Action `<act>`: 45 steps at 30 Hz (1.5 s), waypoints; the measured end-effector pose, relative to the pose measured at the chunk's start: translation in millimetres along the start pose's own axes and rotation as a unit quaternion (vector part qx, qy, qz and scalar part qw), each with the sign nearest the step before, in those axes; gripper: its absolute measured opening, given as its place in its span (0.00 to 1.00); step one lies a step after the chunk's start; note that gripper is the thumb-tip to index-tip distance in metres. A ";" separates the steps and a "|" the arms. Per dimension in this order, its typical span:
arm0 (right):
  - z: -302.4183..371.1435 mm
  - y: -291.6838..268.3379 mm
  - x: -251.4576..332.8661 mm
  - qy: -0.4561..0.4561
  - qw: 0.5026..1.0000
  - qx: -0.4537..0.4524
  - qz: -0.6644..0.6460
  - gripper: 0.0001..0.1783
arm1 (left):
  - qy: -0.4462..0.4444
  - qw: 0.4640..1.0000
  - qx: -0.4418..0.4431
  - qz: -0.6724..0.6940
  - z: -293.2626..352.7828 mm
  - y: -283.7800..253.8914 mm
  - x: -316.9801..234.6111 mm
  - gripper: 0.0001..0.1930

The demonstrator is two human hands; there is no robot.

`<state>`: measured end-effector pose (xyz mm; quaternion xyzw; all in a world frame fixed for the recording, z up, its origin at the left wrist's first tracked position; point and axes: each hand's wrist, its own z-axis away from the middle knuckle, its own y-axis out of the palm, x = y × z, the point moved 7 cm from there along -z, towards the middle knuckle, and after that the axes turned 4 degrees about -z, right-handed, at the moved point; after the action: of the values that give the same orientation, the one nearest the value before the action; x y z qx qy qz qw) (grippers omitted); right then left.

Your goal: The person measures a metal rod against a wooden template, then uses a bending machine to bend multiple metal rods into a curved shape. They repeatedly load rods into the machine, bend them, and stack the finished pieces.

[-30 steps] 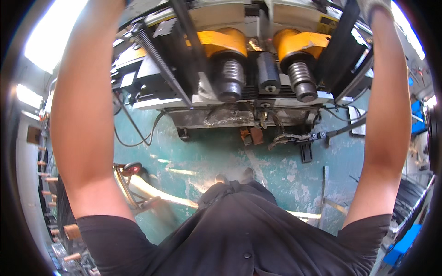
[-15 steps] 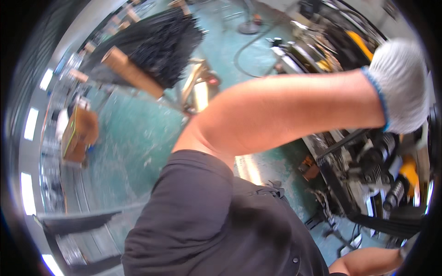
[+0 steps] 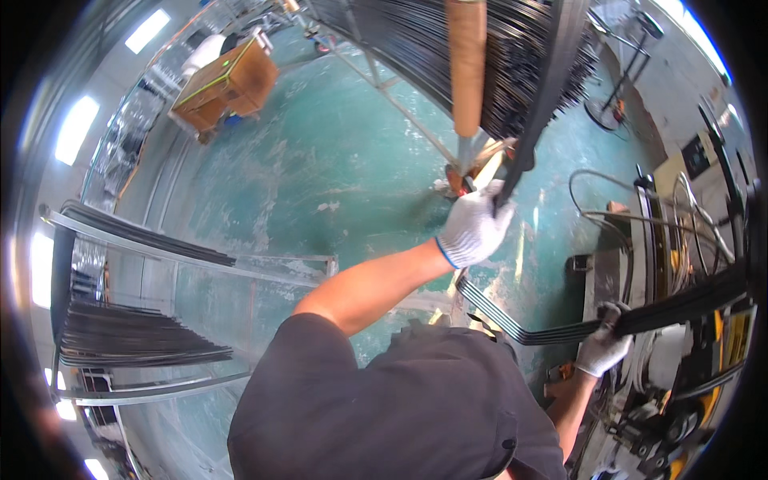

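Observation:
My left hand (image 3: 478, 226), in a white knit glove with a blue cuff, is closed around the lower end of a long dark metal strip (image 3: 534, 124). The strip rises away from me, past a brown cardboard-like tube (image 3: 467, 72) on a rack. Lower right, my right hand (image 3: 606, 346), also gloved with dark-stained fingers, grips a bundle of black bent metal strips (image 3: 680, 310). Its near part bends sharply and points toward the floor beneath my left hand. Whether the strip and the bundle join is hidden.
A large rack of stacked dark strips (image 3: 400, 44) stands ahead. Another rack with black strips (image 3: 136, 332) is at the left. A brown wooden desk (image 3: 232, 80) stands far left. Machinery with hoses (image 3: 680, 400) lines the right side, and a standing fan (image 3: 612, 112) is farther back.
My left hand has come back from the machinery at far right to the middle and now holds a dark strip. My right hand, with the bundle, has come into view. The view has turned rightward.

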<state>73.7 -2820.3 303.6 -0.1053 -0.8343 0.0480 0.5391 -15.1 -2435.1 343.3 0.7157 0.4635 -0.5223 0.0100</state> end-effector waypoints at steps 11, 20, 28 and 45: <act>4.2 397.7 8.1 0.048 0.962 0.212 -0.164 0.09 | -0.205 0.951 -0.220 0.067 -24.6 -228.3 239.2 0.12; 17.3 706.2 51.0 -0.122 0.919 0.365 -0.082 0.09 | -0.242 0.882 -0.399 0.068 -115.7 -419.0 346.8 0.12; 84.8 964.2 98.7 -0.080 0.883 0.449 -0.110 0.09 | -0.220 0.830 -0.510 0.050 -130.3 -574.7 498.8 0.12; 187.0 1385.8 189.9 -0.009 0.910 0.413 -0.024 0.20 | -0.314 0.822 -0.475 -0.002 -243.4 -807.9 856.6 0.12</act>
<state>0.0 -1422.2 126.7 0.1476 -0.7470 0.3760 0.5281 -358.7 -1293.8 185.1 0.4181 0.6278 -0.4338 0.4929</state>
